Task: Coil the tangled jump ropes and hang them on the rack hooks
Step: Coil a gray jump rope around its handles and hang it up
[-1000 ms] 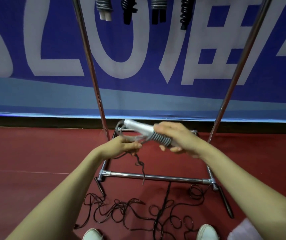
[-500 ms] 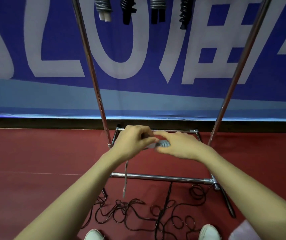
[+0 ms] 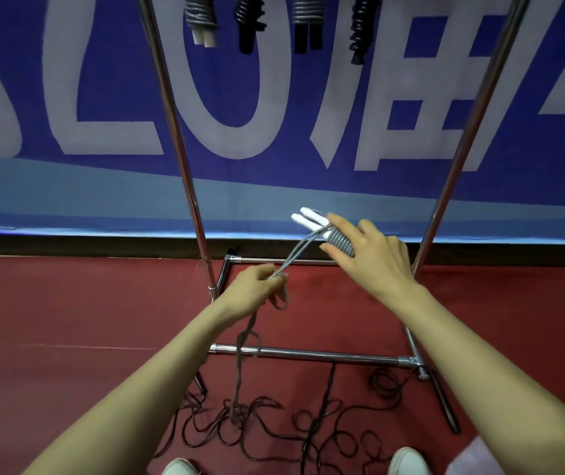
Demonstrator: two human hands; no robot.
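Now the right hand grips the white handles with grey rope coiled round them, raised before the rack; left hand pinches the rope's loose strands, fingers closed, above black ropes tangled on the floor

A broad blue fabric banner with large pale grey lettering is hanging across the back of the room, its lower part fading into a lighter blue band. A dark skirting strip is running along beneath it, meeting the dark red sports floor. A thin pale line is crossing that floor on the left. Two white shoe toes, one and the other, are poking in at the floor's near edge.
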